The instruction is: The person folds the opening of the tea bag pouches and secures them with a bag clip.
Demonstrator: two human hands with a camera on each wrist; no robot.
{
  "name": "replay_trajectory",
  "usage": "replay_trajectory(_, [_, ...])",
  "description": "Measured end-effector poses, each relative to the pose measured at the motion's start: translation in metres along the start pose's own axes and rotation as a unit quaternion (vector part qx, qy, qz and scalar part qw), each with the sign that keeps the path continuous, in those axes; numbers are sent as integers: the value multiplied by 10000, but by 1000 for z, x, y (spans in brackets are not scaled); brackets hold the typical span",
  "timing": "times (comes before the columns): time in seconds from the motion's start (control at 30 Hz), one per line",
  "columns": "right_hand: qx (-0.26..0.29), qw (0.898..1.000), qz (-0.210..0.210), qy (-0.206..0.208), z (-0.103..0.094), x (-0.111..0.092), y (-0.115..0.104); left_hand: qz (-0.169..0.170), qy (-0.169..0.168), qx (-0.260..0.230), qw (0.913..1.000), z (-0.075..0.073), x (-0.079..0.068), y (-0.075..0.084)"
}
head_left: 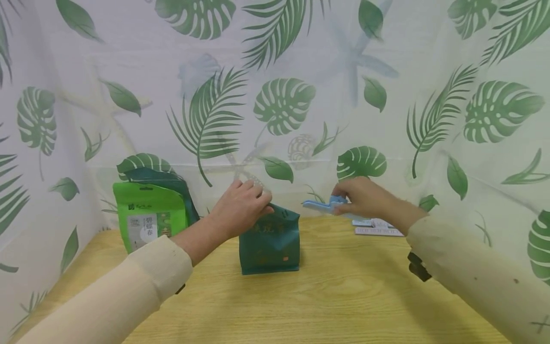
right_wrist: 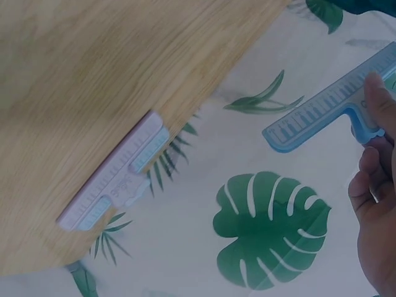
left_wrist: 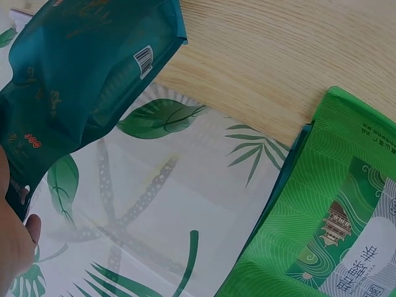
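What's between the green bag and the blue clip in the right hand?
In the head view: the left hand, gripping the top of a teal bag. Another teal bag peeks out behind the green bag.

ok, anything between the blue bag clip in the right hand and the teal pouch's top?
Nothing visible in the gap between the blue bag clip and the teal pouch. At the top itself, the left hand grips and covers part of it.
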State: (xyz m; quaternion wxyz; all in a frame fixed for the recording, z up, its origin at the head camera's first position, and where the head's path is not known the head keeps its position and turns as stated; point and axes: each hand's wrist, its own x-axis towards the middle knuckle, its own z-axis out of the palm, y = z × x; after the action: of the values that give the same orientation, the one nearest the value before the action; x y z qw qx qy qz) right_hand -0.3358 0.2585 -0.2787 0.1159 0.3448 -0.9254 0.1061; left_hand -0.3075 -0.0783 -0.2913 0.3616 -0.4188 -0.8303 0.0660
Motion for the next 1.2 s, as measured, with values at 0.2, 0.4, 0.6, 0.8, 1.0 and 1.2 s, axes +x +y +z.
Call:
replay_trajectory(0.2, [-67,9998,-194,49,0,5,-13,3,-4,-6,10000,0,0,0])
replay_trajectory(0.4, [-156,9992,-360,67,0,7,-22,44,21,62,10000,-1,-1,0])
replay_trajectory(0.6, [-145,9994,-323,23,0,6,-24,72,11,109,9999,0,-1,0])
replay_trajectory(0.8, [-37,9991,-422,86,4,7,-25,45,-7,67,10000,0,-2,0])
replay_trajectory(1.0, [43,9988,-473,132,9,13,-30,39,-35,52,10000,0,-3,1])
replay_trajectory(1.2, [173,9991,-341,199,11,17,-36,-3,-119,11,9999,-1,-1,0])
